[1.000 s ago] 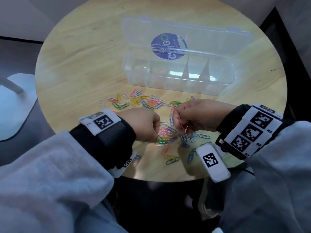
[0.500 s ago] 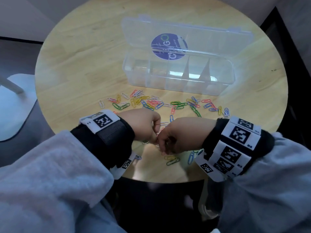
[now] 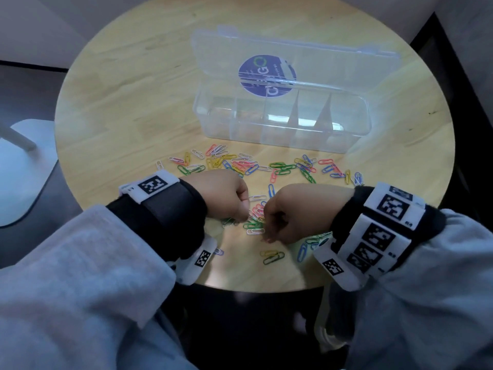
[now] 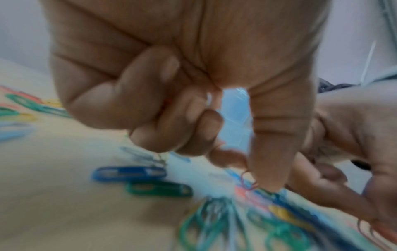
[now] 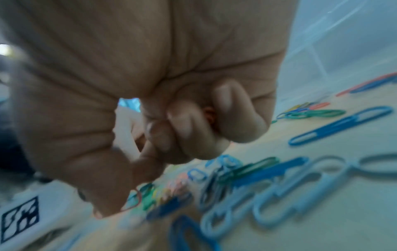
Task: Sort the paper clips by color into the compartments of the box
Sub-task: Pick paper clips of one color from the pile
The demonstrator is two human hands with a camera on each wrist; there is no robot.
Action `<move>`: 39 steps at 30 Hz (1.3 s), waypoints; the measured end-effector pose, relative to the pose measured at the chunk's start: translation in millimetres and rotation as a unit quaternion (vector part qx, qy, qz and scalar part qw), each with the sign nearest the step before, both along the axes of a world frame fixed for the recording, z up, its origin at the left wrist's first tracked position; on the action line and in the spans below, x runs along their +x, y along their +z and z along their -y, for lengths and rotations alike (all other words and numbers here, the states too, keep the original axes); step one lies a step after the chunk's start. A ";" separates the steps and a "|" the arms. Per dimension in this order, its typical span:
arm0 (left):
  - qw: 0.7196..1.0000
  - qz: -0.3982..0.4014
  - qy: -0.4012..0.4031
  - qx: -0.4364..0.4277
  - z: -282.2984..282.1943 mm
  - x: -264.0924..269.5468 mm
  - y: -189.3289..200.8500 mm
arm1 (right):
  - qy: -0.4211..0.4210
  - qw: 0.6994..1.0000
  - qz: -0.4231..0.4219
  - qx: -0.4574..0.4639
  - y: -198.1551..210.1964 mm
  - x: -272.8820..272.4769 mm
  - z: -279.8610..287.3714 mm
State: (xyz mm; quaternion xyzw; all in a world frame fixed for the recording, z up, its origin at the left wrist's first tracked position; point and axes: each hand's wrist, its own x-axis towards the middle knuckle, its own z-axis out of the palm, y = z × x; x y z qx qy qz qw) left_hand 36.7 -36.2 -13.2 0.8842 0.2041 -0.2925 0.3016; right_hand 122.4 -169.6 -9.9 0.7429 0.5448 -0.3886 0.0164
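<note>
Many coloured paper clips (image 3: 248, 165) lie loose on the round wooden table (image 3: 128, 108), in a band before the clear box (image 3: 280, 134) and in a heap (image 3: 254, 222) near the front edge. Both hands hover knuckles-up over that heap, almost touching. My left hand (image 3: 244, 214) has curled fingers; in the left wrist view its thumb and forefinger pinch a red clip (image 4: 248, 182), with more red showing inside the fist. My right hand (image 3: 266, 233) is also curled, pinches a red clip (image 5: 134, 202), and shows red inside its fist (image 5: 209, 115).
The box's hinged lid (image 3: 266, 70) with a round blue sticker stands open behind the compartments, which thin partitions divide. Blue and green clips (image 3: 272, 256) lie close to the table's front edge. A white stand (image 3: 24, 166) sits on the floor at the left.
My right hand has turned knuckles-up and come down and toward me onto the front heap, beside the left hand. The left hand has barely moved.
</note>
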 end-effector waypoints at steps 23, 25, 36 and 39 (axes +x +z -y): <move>0.774 0.122 0.396 -0.479 -2.4 27.8 24.1 | -0.505 0.722 -0.430 0.194 24.5 70.4 32.9; 0.746 0.147 0.428 -0.489 -2.0 30.8 28.1 | -0.524 0.697 -0.449 0.197 23.0 67.3 29.7; 0.660 0.285 0.520 -0.461 -65.8 22.7 45.9 | -0.542 0.599 -0.551 0.209 34.4 55.6 -15.8; 0.664 0.293 0.516 -0.455 -81.4 18.6 44.2 | -0.535 0.611 -0.537 0.230 46.2 56.0 -42.5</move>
